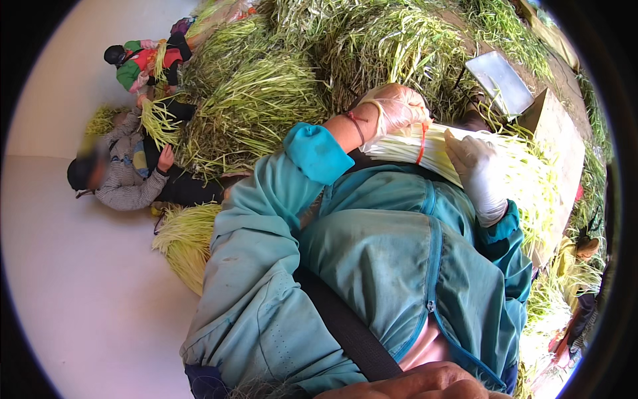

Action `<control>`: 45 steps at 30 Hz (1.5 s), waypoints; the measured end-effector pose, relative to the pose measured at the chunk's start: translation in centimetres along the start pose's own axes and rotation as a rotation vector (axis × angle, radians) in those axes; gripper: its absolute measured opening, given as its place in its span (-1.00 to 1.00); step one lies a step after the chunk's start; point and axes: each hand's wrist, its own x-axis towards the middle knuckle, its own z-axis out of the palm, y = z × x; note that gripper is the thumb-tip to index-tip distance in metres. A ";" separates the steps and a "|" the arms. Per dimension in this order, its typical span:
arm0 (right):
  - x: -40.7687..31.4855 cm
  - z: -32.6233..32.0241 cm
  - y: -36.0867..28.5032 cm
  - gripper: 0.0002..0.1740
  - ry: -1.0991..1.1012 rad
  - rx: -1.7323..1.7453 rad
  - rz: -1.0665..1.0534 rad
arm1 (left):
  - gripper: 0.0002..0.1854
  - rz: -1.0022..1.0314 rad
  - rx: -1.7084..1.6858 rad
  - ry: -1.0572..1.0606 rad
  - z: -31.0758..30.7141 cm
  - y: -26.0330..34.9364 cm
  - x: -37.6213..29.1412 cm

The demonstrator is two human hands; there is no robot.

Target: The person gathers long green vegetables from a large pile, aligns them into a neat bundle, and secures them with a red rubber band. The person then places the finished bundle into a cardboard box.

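A bundle of pale leafy stems [518,154] lies across my lap, a red tie [422,143] around its left part. Over the stem ends, my left hand [401,107], in a thin clear glove, has its fingers closed at the tie's upper end. My right hand [473,167], in a whitish glove, lies against the bundle just right of the tie. Its fingers are bent towards the stems, and their far side is hidden, so its grip is unclear. The green leafy ends spread right, beside a light board-like panel [565,144].
Large heaps of green stalks [269,95] fill the upper middle. A metal tray [500,84] is tilted at upper right. Two people [127,164] sit at left holding stalks, beside a pale wall [75,279]. More stalks [187,244] lie near my left elbow. Another person is partly visible at lower right.
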 end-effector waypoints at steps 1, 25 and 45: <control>0.3 0.1 -0.1 -0.70 -0.013 0.006 -0.024 | -0.86 0.002 -0.007 0.005 -0.1 -0.4 0.3; 3.6 6.2 -1.2 -0.93 -0.313 -0.369 -0.177 | -0.77 0.272 0.485 -0.128 -2.1 -1.6 2.2; 1.1 2.9 -0.2 -0.88 -0.092 -0.460 -0.375 | -0.73 0.020 0.343 0.034 -1.0 -1.6 0.5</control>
